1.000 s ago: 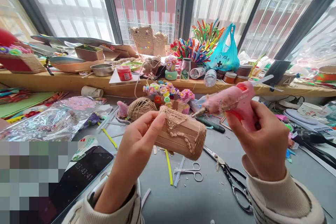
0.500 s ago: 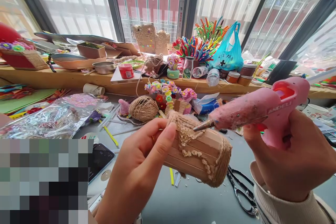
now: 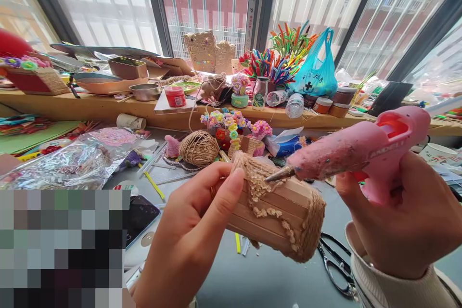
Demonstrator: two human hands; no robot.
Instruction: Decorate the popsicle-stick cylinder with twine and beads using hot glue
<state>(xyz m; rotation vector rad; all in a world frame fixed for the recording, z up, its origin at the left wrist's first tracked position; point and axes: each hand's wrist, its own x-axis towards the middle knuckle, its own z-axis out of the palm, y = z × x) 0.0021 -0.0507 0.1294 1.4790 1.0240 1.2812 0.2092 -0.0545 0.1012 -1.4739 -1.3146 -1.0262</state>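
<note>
My left hand point(image 3: 191, 236) grips a cylinder made of wooden sticks point(image 3: 277, 214), lying on its side above the desk, with twine wound round both ends and a beige lace trim across it. My right hand point(image 3: 400, 216) is closed round the handle of a pink hot glue gun point(image 3: 357, 147). Its metal nozzle touches the lace near the cylinder's upper left end. A ball of twine point(image 3: 198, 148) sits on the desk just behind the cylinder.
Black scissors point(image 3: 335, 267) lie on the grey desk under my right wrist. A phone point(image 3: 140, 214) lies at the left by a foil bag point(image 3: 72, 163). The wooden sill point(image 3: 108, 108) holds jars, bottles, pipe cleaners, a teal bag point(image 3: 314, 77) and paper flowers.
Both hands and the cylinder came closer to the camera. The glue gun swung in from the right until its nozzle met the lace; in the last half second it barely moved.
</note>
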